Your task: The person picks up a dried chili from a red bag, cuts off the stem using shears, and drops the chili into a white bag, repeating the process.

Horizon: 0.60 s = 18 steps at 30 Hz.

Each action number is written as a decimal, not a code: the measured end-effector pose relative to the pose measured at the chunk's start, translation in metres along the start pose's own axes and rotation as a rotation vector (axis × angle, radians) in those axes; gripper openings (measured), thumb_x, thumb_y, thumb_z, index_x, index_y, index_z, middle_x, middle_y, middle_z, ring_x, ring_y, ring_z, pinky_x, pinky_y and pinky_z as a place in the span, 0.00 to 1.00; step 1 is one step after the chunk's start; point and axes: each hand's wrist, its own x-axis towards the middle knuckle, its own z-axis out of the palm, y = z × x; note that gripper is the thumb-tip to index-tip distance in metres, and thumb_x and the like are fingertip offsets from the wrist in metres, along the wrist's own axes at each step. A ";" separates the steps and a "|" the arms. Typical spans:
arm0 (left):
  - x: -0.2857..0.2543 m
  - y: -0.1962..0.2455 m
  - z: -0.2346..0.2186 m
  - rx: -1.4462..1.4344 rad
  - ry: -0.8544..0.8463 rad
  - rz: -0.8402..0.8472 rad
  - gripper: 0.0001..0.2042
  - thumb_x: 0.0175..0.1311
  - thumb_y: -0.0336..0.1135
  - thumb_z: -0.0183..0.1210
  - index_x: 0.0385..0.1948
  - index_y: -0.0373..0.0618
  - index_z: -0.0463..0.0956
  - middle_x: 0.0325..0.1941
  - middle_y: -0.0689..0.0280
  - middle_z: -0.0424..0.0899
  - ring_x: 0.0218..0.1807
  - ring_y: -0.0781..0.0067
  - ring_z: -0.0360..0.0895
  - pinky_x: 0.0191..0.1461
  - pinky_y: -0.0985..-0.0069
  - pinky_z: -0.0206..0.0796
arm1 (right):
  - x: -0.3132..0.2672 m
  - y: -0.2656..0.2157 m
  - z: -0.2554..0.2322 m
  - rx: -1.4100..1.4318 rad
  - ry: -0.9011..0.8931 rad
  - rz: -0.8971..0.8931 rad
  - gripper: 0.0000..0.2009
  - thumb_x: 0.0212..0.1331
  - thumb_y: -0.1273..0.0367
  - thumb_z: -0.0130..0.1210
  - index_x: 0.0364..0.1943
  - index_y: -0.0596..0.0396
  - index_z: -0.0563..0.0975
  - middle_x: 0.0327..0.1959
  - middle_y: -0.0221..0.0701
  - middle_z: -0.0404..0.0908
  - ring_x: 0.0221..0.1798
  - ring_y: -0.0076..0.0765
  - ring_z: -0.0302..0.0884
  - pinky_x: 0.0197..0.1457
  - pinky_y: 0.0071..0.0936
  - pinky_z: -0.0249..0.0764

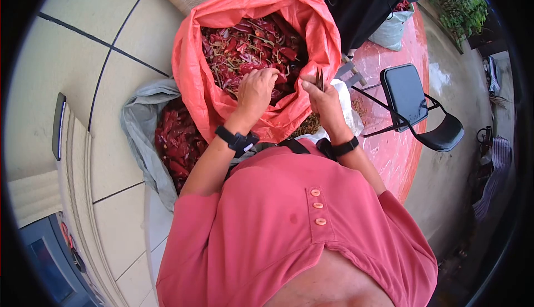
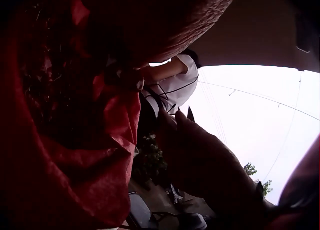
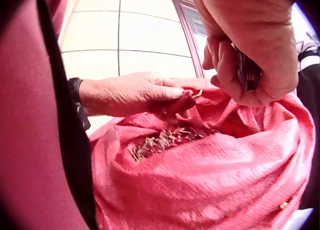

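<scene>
My left hand [image 1: 257,93] is over the mouth of a large red woven sack [image 1: 190,57]. In the right wrist view its thumb and fingers pinch a dried red chili pepper [image 3: 172,106] with a pale stem. Across from it, at the sack's near right rim, my right hand [image 1: 326,105] grips a pair of scissors [image 1: 319,79]. The dark blades point up and away from me, and the black handle [image 3: 248,72] shows inside the curled fingers. Beneath both hands lie many dried red chilies [image 1: 250,43] with straw-coloured stems, filling the sack.
A grey sack [image 1: 146,132] of red chilies stands at the left on floor tiles. Right of the red sack is a white bag [image 1: 350,115] with cut stems beside it. A black folding chair [image 1: 405,90] stands further right. Another person in dark trousers [image 1: 359,6] is at the back.
</scene>
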 end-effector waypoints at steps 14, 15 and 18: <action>0.006 0.020 -0.036 -1.136 -0.461 -0.396 0.23 0.62 0.36 0.63 0.56 0.35 0.69 0.52 0.60 0.78 0.53 0.72 0.77 0.61 0.74 0.67 | 0.003 -0.020 0.020 -0.138 -0.267 -0.304 0.04 0.62 0.75 0.57 0.39 0.57 0.80 0.31 0.23 0.76 0.35 0.19 0.74 0.35 0.18 0.70; 0.010 0.025 -0.044 -1.200 -0.499 -0.458 0.18 0.63 0.35 0.63 0.51 0.36 0.73 0.44 0.63 0.80 0.46 0.76 0.78 0.52 0.77 0.70 | 0.006 -0.017 0.018 -0.209 -0.267 -0.375 0.04 0.62 0.76 0.56 0.39 0.57 0.79 0.32 0.25 0.77 0.37 0.22 0.75 0.38 0.19 0.72; 0.013 0.012 -0.039 -1.077 -0.781 -0.497 0.12 0.65 0.37 0.61 0.44 0.39 0.77 0.32 0.70 0.79 0.33 0.82 0.76 0.39 0.82 0.68 | 0.006 -0.018 0.020 -0.441 -0.231 -0.618 0.06 0.59 0.79 0.56 0.39 0.56 0.79 0.34 0.28 0.77 0.38 0.26 0.78 0.39 0.23 0.75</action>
